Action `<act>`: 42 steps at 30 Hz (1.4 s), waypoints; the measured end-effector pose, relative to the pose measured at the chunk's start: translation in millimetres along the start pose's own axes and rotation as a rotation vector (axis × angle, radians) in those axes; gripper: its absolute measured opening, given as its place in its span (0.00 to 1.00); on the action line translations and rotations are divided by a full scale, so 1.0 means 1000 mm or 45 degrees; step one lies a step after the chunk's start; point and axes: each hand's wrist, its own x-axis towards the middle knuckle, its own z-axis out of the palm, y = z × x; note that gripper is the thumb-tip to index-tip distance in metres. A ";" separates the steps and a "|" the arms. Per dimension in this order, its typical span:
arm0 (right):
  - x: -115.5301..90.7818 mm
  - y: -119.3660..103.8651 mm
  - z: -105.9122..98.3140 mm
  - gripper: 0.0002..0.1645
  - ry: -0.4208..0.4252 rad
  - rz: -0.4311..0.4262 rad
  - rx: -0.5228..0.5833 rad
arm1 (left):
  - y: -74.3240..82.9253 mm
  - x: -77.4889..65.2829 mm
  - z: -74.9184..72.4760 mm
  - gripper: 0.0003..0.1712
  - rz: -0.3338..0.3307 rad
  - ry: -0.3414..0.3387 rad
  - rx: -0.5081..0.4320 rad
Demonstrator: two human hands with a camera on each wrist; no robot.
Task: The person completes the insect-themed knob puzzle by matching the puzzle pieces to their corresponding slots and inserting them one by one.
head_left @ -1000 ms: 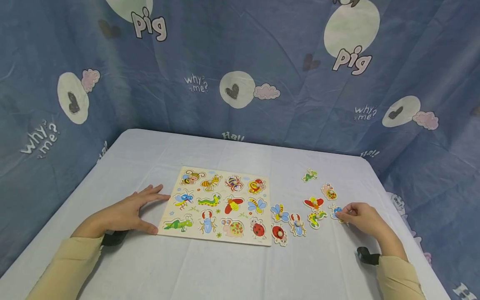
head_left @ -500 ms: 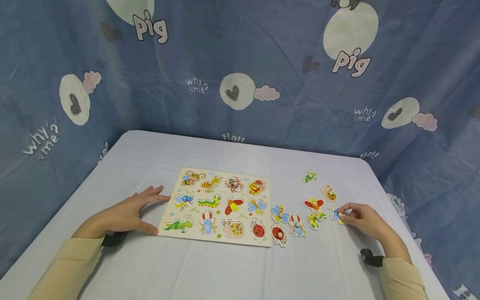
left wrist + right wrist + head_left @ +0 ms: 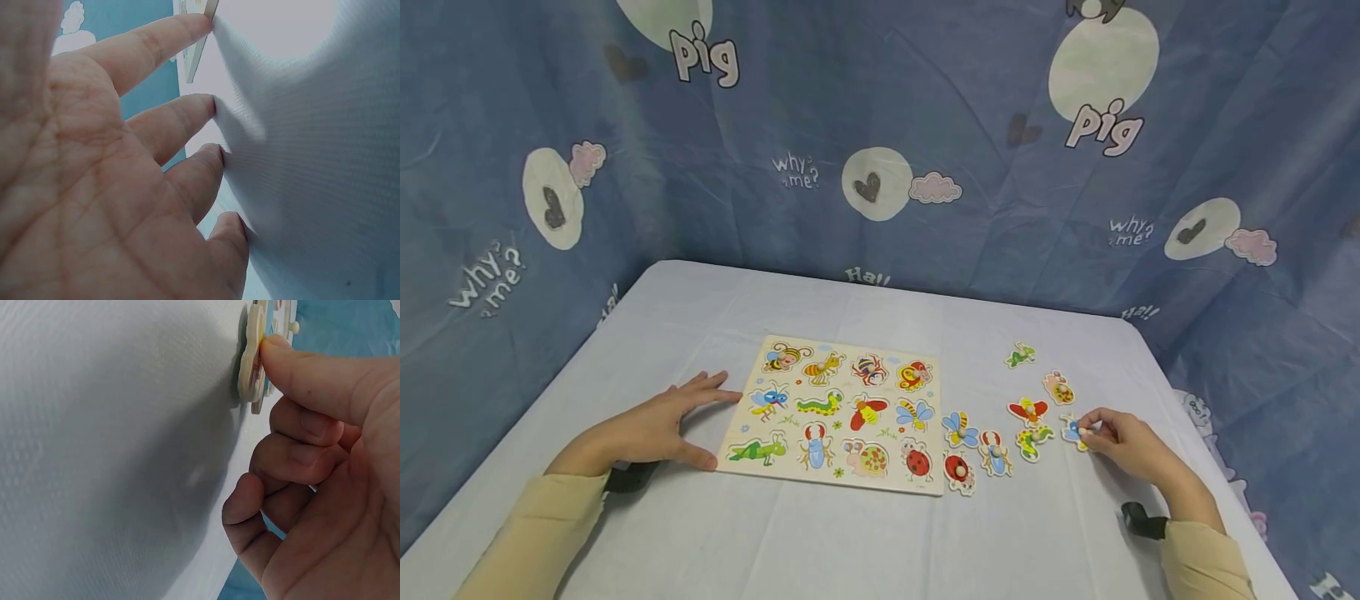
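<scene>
In the head view, my left hand [image 3: 651, 425] lies at the left edge of a wooden insect puzzle board [image 3: 788, 467], fingers and thumb spread and touching that edge. The left wrist view shows the fingers [image 3: 169, 128] extended, with the index fingertip against the board's side. Over on the right, my right hand [image 3: 1129, 443] pinches a blue mosquito puzzle piece [image 3: 1070, 430] between thumb and index finger. The right wrist view shows the edge of a wooden piece [image 3: 250, 365] beside the thumb, close to the tablecloth. The other right-hand fingers are curled. The hand covers part of the piece.
Several loose knobbed pieces lie right of the board, among them a ladybug [image 3: 956, 468], a stag beetle [image 3: 989, 459], a caterpillar [image 3: 1032, 439], a snail [image 3: 1058, 389] and a grasshopper [image 3: 1019, 355]. A patterned blue curtain [image 3: 985, 242] stands behind the white-covered table [image 3: 820, 542].
My right hand has shifted slightly right, its fingers still at the mosquito piece, which has barely moved. My left hand stays at the board's edge.
</scene>
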 end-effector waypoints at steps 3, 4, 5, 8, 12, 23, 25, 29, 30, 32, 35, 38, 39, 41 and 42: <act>-0.001 -0.003 -0.001 0.12 0.008 0.001 -0.001 | 0.001 0.000 0.000 0.57 0.006 0.003 0.004; -0.001 -0.003 -0.001 0.13 0.008 -0.002 -0.005 | 0.001 0.000 0.000 0.57 0.007 0.003 0.003; 0.000 -0.004 -0.001 0.13 0.007 -0.005 -0.007 | 0.001 0.000 0.000 0.57 0.009 0.004 0.004; 0.001 -0.007 -0.001 0.13 0.011 -0.011 -0.010 | 0.001 0.000 0.000 0.57 0.011 0.005 0.006; 0.005 -0.014 -0.002 0.14 0.022 -0.038 -0.015 | 0.000 0.000 0.000 0.57 0.011 0.005 0.005; 0.020 -0.039 0.002 0.11 0.048 -0.108 0.027 | 0.000 -0.001 0.000 0.57 0.010 0.005 -0.009; 0.023 -0.045 0.003 0.11 0.045 -0.125 0.032 | 0.000 -0.001 0.000 0.57 0.007 0.005 -0.010; 0.028 -0.058 0.004 0.13 0.024 -0.147 0.047 | -0.001 -0.001 0.000 0.57 0.008 0.004 -0.010; 0.029 -0.062 0.005 0.13 0.020 -0.154 0.047 | -0.001 -0.001 0.000 0.57 0.008 0.003 -0.013; 0.032 -0.068 0.005 0.14 0.015 -0.163 0.051 | -0.001 -0.001 0.000 0.57 0.008 0.002 -0.015; 0.037 -0.075 0.007 0.14 0.008 -0.169 0.041 | 0.000 -0.001 0.000 0.57 0.004 0.001 -0.015; 0.043 -0.082 0.010 0.13 -0.011 -0.162 0.050 | -0.001 -0.001 0.000 0.57 -0.001 0.000 -0.011; 0.044 -0.084 0.011 0.13 -0.016 -0.167 0.050 | -0.001 -0.001 0.000 0.57 -0.003 0.000 -0.011; 0.048 -0.089 0.014 0.13 -0.022 -0.175 0.060 | 0.000 -0.001 0.000 0.57 -0.009 -0.001 -0.012; 0.049 -0.091 0.015 0.13 -0.025 -0.181 0.070 | 0.000 -0.001 0.000 0.57 -0.010 0.000 -0.011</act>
